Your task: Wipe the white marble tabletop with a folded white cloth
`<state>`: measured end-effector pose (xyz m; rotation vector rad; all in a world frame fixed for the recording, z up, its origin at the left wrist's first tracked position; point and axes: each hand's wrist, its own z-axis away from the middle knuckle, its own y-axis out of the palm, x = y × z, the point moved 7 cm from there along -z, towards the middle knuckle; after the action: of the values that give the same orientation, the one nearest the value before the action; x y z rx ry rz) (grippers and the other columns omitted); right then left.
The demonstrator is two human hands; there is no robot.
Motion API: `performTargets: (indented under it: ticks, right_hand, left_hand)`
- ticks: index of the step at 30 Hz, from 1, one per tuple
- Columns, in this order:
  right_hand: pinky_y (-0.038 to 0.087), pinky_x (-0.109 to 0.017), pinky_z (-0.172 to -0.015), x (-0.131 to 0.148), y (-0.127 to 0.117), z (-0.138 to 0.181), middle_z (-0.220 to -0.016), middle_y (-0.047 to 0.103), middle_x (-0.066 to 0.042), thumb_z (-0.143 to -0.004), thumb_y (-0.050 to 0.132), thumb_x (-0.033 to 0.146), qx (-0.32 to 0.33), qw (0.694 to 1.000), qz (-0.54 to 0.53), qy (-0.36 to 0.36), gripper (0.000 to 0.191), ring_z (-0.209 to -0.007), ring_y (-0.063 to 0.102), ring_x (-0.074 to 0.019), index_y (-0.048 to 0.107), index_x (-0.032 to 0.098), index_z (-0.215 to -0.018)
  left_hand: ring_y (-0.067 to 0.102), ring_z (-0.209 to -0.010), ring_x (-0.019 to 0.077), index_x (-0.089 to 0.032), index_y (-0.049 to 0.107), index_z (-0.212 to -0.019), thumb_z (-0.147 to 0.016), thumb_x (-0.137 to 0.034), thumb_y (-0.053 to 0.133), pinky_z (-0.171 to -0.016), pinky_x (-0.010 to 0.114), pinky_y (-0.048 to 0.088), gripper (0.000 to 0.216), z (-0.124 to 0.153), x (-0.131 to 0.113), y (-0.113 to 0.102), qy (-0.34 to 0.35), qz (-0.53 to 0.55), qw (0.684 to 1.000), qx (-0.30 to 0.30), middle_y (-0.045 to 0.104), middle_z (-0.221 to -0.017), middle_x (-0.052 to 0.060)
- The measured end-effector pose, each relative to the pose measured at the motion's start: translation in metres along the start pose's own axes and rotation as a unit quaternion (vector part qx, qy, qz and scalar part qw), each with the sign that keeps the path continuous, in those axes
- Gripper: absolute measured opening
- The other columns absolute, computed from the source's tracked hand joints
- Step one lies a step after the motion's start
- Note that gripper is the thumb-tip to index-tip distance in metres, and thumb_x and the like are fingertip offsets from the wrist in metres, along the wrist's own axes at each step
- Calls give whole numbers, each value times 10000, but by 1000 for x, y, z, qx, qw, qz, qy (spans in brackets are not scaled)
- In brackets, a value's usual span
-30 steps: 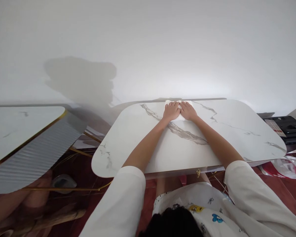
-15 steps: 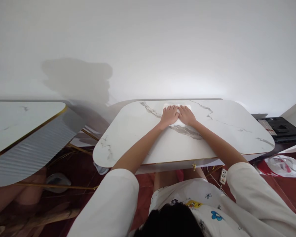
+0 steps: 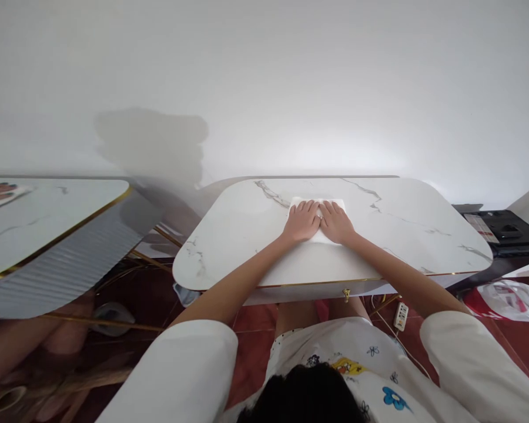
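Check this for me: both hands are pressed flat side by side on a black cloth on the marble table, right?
Not quite. The cloth is white, not black, as the head view shows. The rest holds: the left hand and right hand lie flat side by side on it, on the marble table.

Plain white wall point(image 3: 291, 70), dark red floor point(image 3: 255, 352), second marble table point(image 3: 44, 217) at left

Home room — marble-look tables point(image 3: 401, 223), red tiled floor point(image 3: 511, 346), plain white wall point(image 3: 291, 88)
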<state>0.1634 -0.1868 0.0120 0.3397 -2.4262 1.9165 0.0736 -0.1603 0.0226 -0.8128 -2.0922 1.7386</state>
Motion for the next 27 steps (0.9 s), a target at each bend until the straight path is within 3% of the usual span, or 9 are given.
performTargets:
  ticks: [8, 13, 21, 27]
  right_hand:
    - [308, -500, -1161, 27, -8, 52, -1551, 413, -157, -969, 323, 250, -33, 999, -11, -9, 547, -1439, 356, -350, 439, 85, -1477]
    - [324, -530, -1152, 41, -9, 78, -1564, 387, -149, -968, 334, 259, -19, 999, -29, 2, 549, -1452, 338, -347, 436, 112, -1488]
    - [323, -513, -1170, 45, -13, 96, -1588, 345, -100, -970, 340, 266, 19, 999, -43, 4, 555, -1476, 302, -311, 413, 149, -1508]
    - [333, -510, -1164, 37, -15, 106, -1582, 356, -88, -944, 361, 257, 7, 999, -43, -18, 563, -1470, 317, -306, 439, 155, -1493]
  left_hand:
    - [359, -1424, 279, -179, 429, -1462, -943, -259, 324, -1161, 496, 285, 534, 55, -16, -10, -14, -6, 1000, 15, 427, -1548, 102]
    - [377, -1420, 275, -204, 452, -1453, -929, -247, 342, -1163, 497, 294, 537, 84, -21, -14, -19, 1, 1000, 7, 454, -1532, 96]
    - [372, -1430, 280, -220, 459, -1461, -936, -273, 325, -1173, 495, 291, 544, 104, -31, -16, -38, 5, 999, 12, 450, -1537, 82]
    - [381, -1424, 304, -238, 444, -1479, -925, -292, 340, -1150, 546, 319, 567, 108, -44, -12, -48, 10, 999, -9, 461, -1528, 97]
